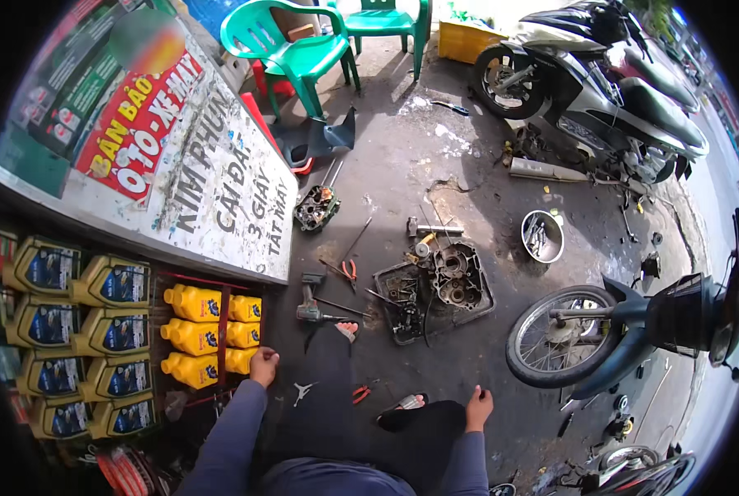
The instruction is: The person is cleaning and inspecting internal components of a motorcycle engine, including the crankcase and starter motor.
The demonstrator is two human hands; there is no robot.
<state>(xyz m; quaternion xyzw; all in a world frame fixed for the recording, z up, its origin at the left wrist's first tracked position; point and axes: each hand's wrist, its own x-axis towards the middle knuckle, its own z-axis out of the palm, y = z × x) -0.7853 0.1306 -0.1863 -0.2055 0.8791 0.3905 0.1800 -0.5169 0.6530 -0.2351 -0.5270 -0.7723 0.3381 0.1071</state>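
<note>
My left hand (263, 366), fingers loosely curled and with nothing visible in it, is beside yellow bottles (194, 336) on a rack. My right hand (479, 407) hangs curled and empty over the dark ground. Between my sandalled feet lie red-handled pliers (361, 393). Ahead, a drill (311, 302) lies near long screwdrivers and more pliers (349, 273). An opened engine casing (460, 277) and small dark parts (406, 306) sit in a greasy tray (386, 331), with a hammer (431, 229) just behind. A steel bowl (541, 240) holds metal tools.
A signboard (253, 223) and stacked oil jugs (113, 339) line the left. Another engine part (317, 207), green chairs (303, 50) and a yellow crate (464, 41) are farther back. Motorbikes stand at back right (659, 116) and near right (679, 314), its front wheel (535, 364) close by.
</note>
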